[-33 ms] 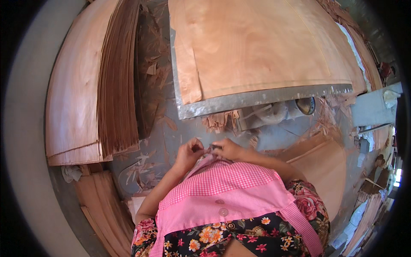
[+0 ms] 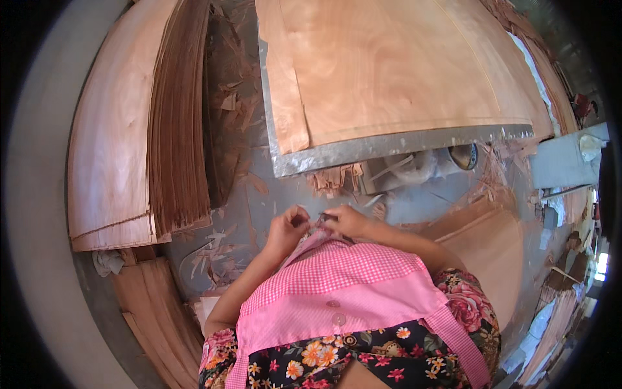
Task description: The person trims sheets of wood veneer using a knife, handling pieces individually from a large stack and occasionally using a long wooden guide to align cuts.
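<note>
Low in the middle, my left hand [image 2: 289, 228] has its fingers curled at the gathered front of the pink checked apron [image 2: 343, 262]; what they grip, if anything, is hard to see. My right hand [image 2: 346, 222] is closed on a small dark object [image 2: 327, 218] at the apron's bunched fabric, just right of my left hand. I cannot make out what the dark object is. The apron's bib, with two buttons, lies over a floral shirt [image 2: 311, 353].
A thick veneer stack [image 2: 116, 142] stands at left. Ahead, veneer sheets [image 2: 402, 65] lie on a metal-edged platform [image 2: 389, 146]. Scraps litter the grey floor [image 2: 253, 214]. A round metal container [image 2: 462, 155] sits under the platform edge. More sheets [image 2: 479, 233] and a pale board [image 2: 564, 162] are at right.
Both my hands sit slightly higher in the picture than in the earlier frame. The platform has shifted slightly upward in view.
</note>
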Available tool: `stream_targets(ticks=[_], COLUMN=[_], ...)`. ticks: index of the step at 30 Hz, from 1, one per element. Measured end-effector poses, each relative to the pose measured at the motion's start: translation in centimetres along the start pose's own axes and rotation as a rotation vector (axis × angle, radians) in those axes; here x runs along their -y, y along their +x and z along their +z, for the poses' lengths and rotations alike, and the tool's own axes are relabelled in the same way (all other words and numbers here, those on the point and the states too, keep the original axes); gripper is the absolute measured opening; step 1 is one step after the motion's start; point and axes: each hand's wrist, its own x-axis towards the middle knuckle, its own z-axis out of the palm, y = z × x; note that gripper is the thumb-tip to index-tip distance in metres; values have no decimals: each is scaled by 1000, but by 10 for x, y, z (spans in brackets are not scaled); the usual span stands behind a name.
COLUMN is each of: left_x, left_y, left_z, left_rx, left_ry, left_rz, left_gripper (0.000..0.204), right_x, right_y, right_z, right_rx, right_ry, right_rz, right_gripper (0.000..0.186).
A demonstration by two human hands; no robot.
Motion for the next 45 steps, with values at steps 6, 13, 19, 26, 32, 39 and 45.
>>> stream_targets(ticks=[6,13,19,26,32,39,45], left_x=[34,49,59,57,57,56,53], left_y=[99,182,191,192,196,196,195], left_z=[-43,-23,-23,-20,-23,-25,-30], left_rx=[-267,-112,-104,-118,-100,-103,-22], left_ry=[571,805,837,817,758,724,350], left_rz=[510,686,732,727,739,737,582], left_gripper=[33,38,35,35,35,33,43], right_x=[11,10,11,20,29,34,32], right_y=[19,94,122,117,126,141,151], right_z=[-12,-74,-90,-105,-104,-104,-104], right_rx=[-475,-719,-704,-593,-610,-543,-480], right_ry=[227,198,386,482,436,397,314], right_rz=[235,140,318,405,451,488,537], right_gripper=[14,17,15,18,20,23,21])
